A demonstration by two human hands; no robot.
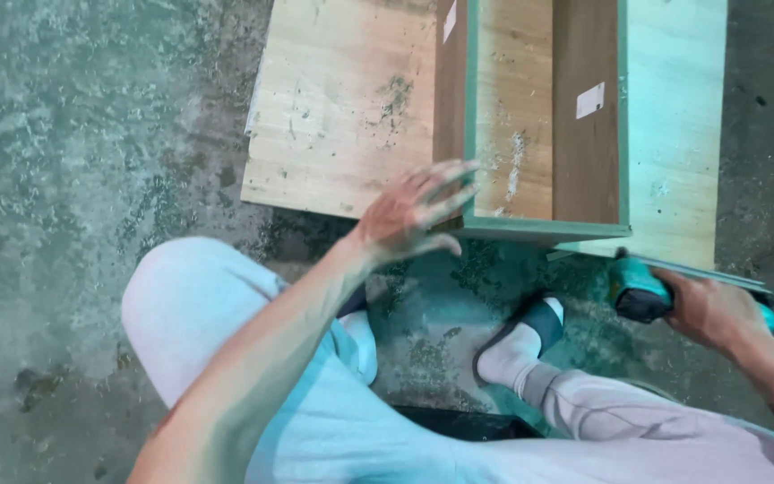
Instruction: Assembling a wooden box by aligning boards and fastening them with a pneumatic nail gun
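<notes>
While the right hand clenches a teal power drill, the left hand, fingers spread and holding nothing, nears the wooden cabinet frame's stiff, likely heavy front edge, best gripped there

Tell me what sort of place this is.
Probably a woodworking or furniture workshop: a half-built wooden box sits on a wood board, the concrete floor is littered with sawdust, and the right hand holds a power drill.

two hands, one drill, one wooden box, one board.
</notes>
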